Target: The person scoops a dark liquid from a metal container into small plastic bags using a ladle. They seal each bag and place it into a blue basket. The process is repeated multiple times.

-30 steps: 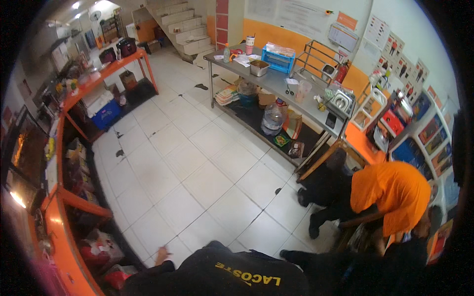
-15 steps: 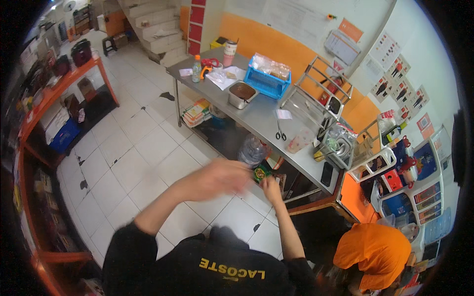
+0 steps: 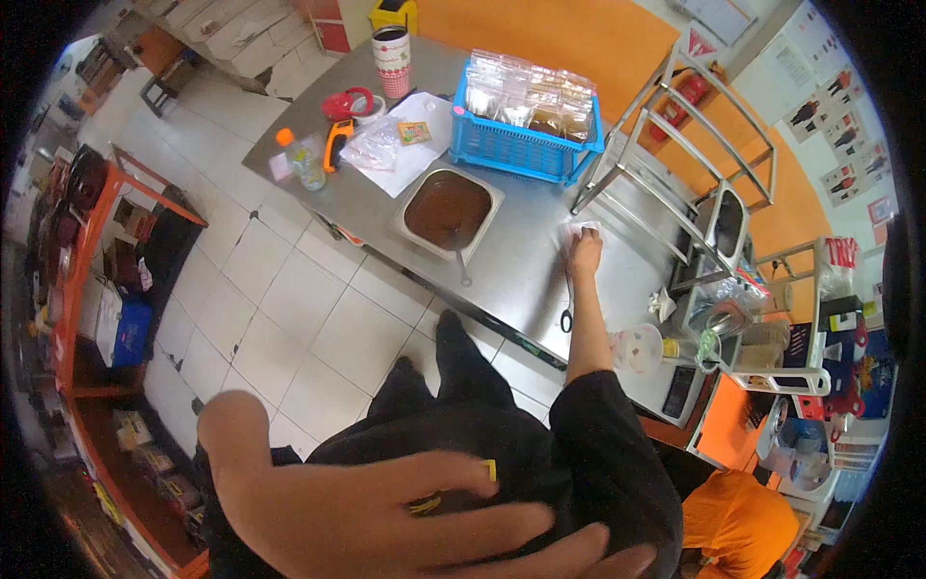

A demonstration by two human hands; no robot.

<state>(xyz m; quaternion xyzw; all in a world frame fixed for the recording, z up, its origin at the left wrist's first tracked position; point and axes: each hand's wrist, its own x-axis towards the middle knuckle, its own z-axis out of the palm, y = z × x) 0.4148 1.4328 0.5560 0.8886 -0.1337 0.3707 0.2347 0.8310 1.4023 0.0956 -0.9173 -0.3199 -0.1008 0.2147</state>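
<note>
My right hand (image 3: 585,255) reaches over the steel table (image 3: 526,236), its fingers closed on a small white packet (image 3: 577,229) that lies on the tabletop. Beside that wrist is a pair of scissors (image 3: 566,319), partly hidden by my forearm. Close to the camera, my left hand (image 3: 386,511) is spread in front of my dark shirt, with nothing in it. A steel pan (image 3: 401,214) of brown sauce or paste stands left of my right hand, a spoon handle (image 3: 463,268) sticking out over its near edge.
Behind the pan stands a blue basket (image 3: 516,159) of clear packets. A tumbler (image 3: 391,63), an orange-capped bottle (image 3: 307,164) and a tape dispenser (image 3: 338,145) are at the left. A metal frame (image 3: 666,183) blocks the right side. Someone in orange (image 3: 738,511) is at the lower right.
The view has come nearer the table. My right hand has gone from low beside the table's front edge to the white packet on top. My left hand has drawn back toward my body.
</note>
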